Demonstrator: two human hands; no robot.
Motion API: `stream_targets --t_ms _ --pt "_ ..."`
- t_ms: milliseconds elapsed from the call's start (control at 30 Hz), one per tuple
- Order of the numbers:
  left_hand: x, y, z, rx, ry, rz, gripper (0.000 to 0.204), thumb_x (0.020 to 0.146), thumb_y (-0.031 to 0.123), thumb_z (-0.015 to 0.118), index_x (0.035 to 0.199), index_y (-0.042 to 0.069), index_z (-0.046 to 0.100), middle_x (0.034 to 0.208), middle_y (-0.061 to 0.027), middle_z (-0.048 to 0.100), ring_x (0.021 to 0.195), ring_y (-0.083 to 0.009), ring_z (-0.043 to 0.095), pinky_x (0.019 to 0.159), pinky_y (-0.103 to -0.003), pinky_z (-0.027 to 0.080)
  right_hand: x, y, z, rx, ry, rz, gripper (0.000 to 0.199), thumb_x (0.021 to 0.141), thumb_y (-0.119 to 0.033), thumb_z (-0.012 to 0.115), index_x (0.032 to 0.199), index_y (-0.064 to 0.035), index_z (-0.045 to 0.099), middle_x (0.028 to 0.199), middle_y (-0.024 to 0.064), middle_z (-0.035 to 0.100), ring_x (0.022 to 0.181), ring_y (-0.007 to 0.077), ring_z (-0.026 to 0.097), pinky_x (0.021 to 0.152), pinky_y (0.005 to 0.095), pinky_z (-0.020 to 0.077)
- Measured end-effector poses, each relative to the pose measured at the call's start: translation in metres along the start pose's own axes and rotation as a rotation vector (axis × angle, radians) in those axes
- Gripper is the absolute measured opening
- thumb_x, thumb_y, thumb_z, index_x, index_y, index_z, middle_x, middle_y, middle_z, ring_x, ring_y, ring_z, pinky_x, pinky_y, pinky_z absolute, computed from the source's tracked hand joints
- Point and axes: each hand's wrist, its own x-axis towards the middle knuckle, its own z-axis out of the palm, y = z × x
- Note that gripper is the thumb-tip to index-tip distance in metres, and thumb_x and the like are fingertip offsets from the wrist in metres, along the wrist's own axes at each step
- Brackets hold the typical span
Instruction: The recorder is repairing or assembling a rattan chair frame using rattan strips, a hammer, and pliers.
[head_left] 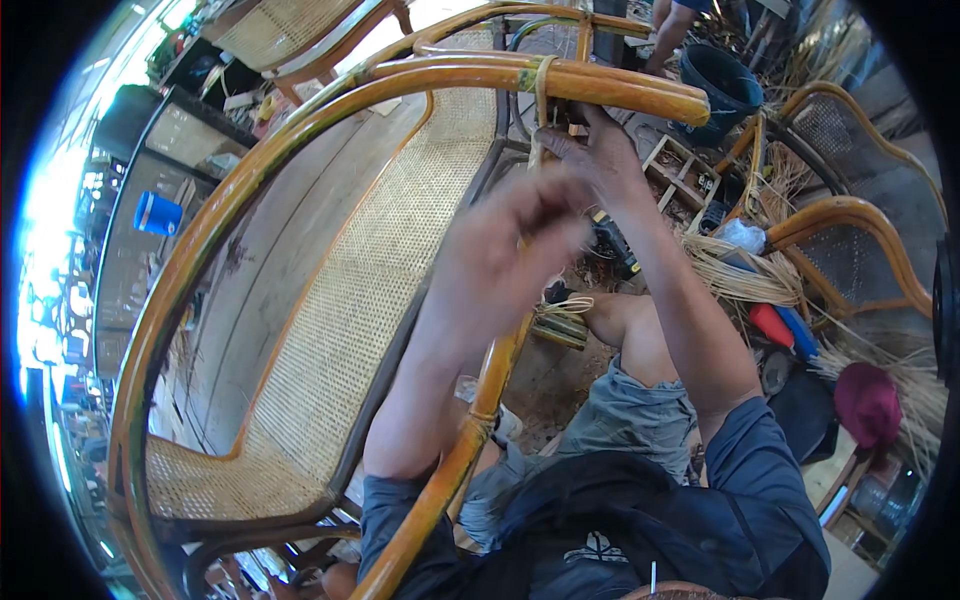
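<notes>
Found the right hand (605, 165) just below the blunt end of the rattan armrest (640, 92), with fingers bent toward the pale binding (542, 90), apparently to steady it; could not tell whether clamped or merely touching. Recorded the left hand (500, 255) nearer and blurred, across the near pole (462, 455); could not tell whether open or closed. Located the rattan settee at the left, presumably set close alongside to bring the binding within reach of both hands. Noted the woven seat (340, 320) left of the near pole. Logged loose cane strips (745, 268) at the right, seemingly left handy, and a dark bucket (715, 85) farther off.
</notes>
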Motion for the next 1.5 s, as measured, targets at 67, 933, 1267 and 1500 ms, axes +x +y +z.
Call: stream_targets --t_ms 67,933,1267,1500 --pt "-0.019 0.028 -0.002 -0.394 -0.363 0.156 0.024 0.082 0.006 0.060 0.105 -0.003 0.056 0.093 -0.0133 0.059 0.087 -0.0252 0.061 0.074 -0.033 0.050 0.000 -0.001 0.006 0.014 -0.001 -0.022 0.055 0.078 -0.028 0.067 0.121 -0.0018 0.046 0.108 0.0181 0.060 0.101 0.0316 0.058 0.086 0.0370 0.0444" --pt "0.037 -0.075 0.000 -0.175 0.413 -0.054 0.014 0.092 0.009 0.050 0.100 -0.001 0.054 0.087 -0.0052 0.058 0.077 -0.0108 0.056 0.071 -0.024 0.048 -0.001 -0.007 -0.003 0.009 -0.052 0.058 0.056 0.076 -0.033 0.069 0.118 -0.0026 0.049 0.109 0.0155 0.061 0.101 0.0281 0.059 0.087 0.0360 0.0449" --pt "0.036 -0.087 0.011 0.735 0.397 0.520 0.016 0.081 0.003 0.057 0.097 0.002 0.055 0.096 -0.0136 0.057 0.089 -0.0325 0.057 0.075 -0.037 0.048 0.001 0.006 -0.003 0.060 -0.041 0.046 0.055 0.075 -0.036 0.068 0.117 -0.0057 0.051 0.107 0.0152 0.062 0.099 0.0291 0.060 0.086 0.0366 0.0453" --pt "0.041 -0.092 0.009 0.675 0.467 0.425 0.015 0.084 0.004 0.058 0.098 0.001 0.057 0.100 -0.0130 0.059 0.091 -0.0263 0.059 0.077 -0.033 0.049 -0.001 0.004 -0.002 0.046 -0.042 0.027 0.052 0.077 -0.029 0.067 0.120 -0.0054 0.049 0.107 0.0151 0.060 0.095 0.0267 0.061 0.083 0.0349 0.0471"
